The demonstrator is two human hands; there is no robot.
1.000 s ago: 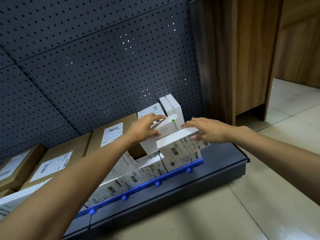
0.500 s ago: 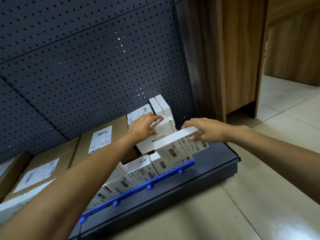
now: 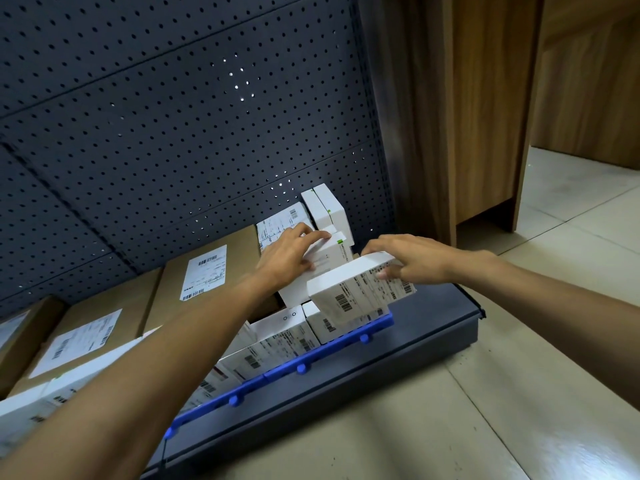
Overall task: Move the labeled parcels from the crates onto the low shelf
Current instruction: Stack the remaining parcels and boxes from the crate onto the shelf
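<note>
My left hand (image 3: 292, 252) grips a white box with a green mark (image 3: 329, 259), tilted above the row of parcels on the low dark shelf (image 3: 433, 327). My right hand (image 3: 407, 259) holds a flat white labeled parcel (image 3: 356, 289) by its far edge, slanted over the front row. Below them stand several white labeled parcels (image 3: 277, 344) behind a blue rail (image 3: 311, 363). Two more white boxes (image 3: 327, 209) stand upright against the back panel.
Brown cardboard boxes with shipping labels (image 3: 204, 275) fill the shelf to the left. A dark perforated back panel (image 3: 180, 133) rises behind. A wooden cabinet (image 3: 485, 116) stands to the right. Tiled floor (image 3: 519, 393) lies in front.
Both hands stay on their boxes with only small shifts. The camera has moved, so the shelf sits slightly lower left in view.
</note>
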